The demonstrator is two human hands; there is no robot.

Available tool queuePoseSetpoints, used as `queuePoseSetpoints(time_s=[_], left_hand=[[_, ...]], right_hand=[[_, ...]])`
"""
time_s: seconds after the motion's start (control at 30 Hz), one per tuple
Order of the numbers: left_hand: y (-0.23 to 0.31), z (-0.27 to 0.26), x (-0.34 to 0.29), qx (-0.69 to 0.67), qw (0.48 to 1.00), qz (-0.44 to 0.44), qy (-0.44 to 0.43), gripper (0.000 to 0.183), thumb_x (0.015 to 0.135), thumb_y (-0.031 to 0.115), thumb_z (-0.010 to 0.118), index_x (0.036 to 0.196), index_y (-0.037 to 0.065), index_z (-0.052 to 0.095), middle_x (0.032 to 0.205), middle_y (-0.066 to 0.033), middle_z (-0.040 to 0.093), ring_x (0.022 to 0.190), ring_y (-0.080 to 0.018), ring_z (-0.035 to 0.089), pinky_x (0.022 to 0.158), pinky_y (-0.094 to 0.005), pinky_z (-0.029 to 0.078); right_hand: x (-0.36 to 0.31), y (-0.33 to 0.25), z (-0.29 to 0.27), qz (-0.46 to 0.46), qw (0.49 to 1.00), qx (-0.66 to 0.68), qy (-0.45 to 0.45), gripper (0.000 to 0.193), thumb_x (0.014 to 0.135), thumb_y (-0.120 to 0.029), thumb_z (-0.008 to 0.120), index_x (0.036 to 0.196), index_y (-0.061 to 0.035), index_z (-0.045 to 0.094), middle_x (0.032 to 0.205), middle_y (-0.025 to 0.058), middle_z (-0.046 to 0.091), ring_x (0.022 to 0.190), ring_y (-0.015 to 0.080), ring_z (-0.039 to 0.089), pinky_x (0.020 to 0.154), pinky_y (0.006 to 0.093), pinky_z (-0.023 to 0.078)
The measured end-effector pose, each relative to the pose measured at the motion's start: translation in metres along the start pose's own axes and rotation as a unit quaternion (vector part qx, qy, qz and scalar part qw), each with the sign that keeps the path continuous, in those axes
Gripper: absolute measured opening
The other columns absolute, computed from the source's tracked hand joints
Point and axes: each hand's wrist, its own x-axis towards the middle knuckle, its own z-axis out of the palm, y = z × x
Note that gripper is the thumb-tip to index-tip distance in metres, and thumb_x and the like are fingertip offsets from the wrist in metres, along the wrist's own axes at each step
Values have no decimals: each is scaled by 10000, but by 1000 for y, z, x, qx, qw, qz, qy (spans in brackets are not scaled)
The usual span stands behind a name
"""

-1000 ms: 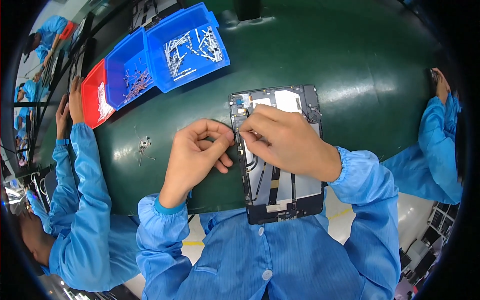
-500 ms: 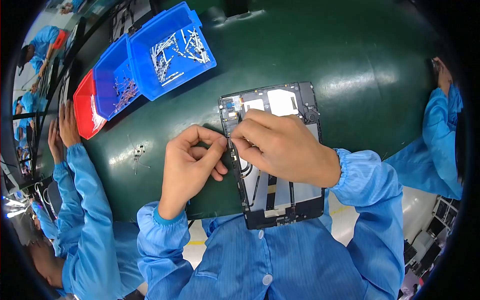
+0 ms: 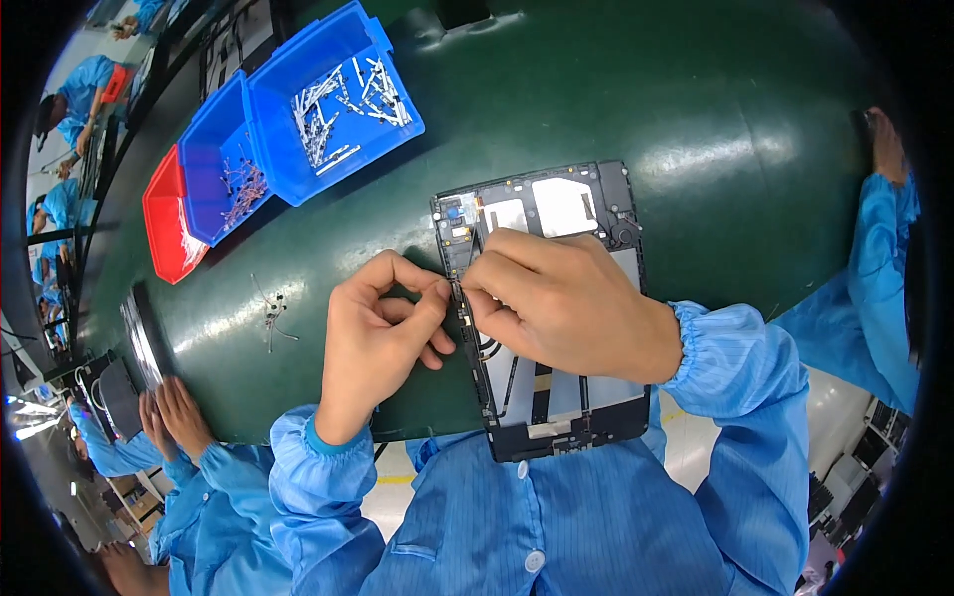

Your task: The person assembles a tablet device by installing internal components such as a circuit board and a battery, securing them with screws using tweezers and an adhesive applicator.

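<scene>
The left hand [image 3: 378, 318] is pinching thumb to forefinger at the left edge of the opened tablet [image 3: 561, 397], and the right hand [image 3: 561, 293] is pinching just beside it, fingertips sitting narrow; what they're gripping is too small to tell. The tablet is lying on the green table [image 3: 696, 199], overhanging the near edge. Blue bins [image 3: 328, 45] and a red bin [image 3: 164, 228] are standing upper left; a co-worker's hands [image 3: 174, 417] are showing at left.
</scene>
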Motion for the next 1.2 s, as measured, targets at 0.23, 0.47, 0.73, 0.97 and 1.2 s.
queuePoseSetpoints(time_s=[0.23, 0.47, 0.73, 0.97, 1.2], left_hand=[[5, -8, 5, -8, 999, -24, -34, 109, 924, 54, 655, 898, -41, 609, 738, -84, 655, 576, -128, 663, 456, -228, 521], [7, -5, 7, -4, 999, -29, -30, 81, 913, 23, 647, 897, -45, 606, 784, -91, 650, 590, -140, 673, 464, -234, 530], [6, -6, 5, -12, 999, -18, -27, 33, 869, -38, 613, 889, -59, 598, 841, -110, 648, 610, -157, 685, 494, -247, 559], [12, -5, 6, 8, 999, 1, -33, 159, 881, 0, 643, 998, -53, 550, 767, -86, 629, 552, -145, 661, 436, -246, 516], [11, -7, 14, 5, 997, 17, -72, 158, 865, 15, 655, 927, -31, 517, 708, -78, 627, 501, -147, 641, 410, -259, 503]], right_hand=[[0, 0, -1, 0, 1000, 13, -1, 139, 744, 6, 695, 796, -33, 572, 748, 61, 543, 579, 235, 601, 489, 338, 486], [0, 2, 0, 4, 1000, 13, 0, 138, 743, 8, 695, 789, -35, 572, 747, 64, 545, 583, 239, 604, 494, 341, 485], [1, -5, -3, 16, 998, 53, 23, 117, 744, -3, 698, 796, -25, 595, 766, 78, 574, 590, 227, 611, 521, 334, 495], [6, -10, -11, 95, 995, 34, 25, 103, 733, -23, 692, 778, -4, 601, 692, 101, 574, 565, 195, 585, 513, 326, 468], [22, -18, -24, 132, 990, 32, -35, 88, 717, -31, 690, 725, 6, 610, 616, 97, 575, 528, 170, 566, 498, 307, 443]])
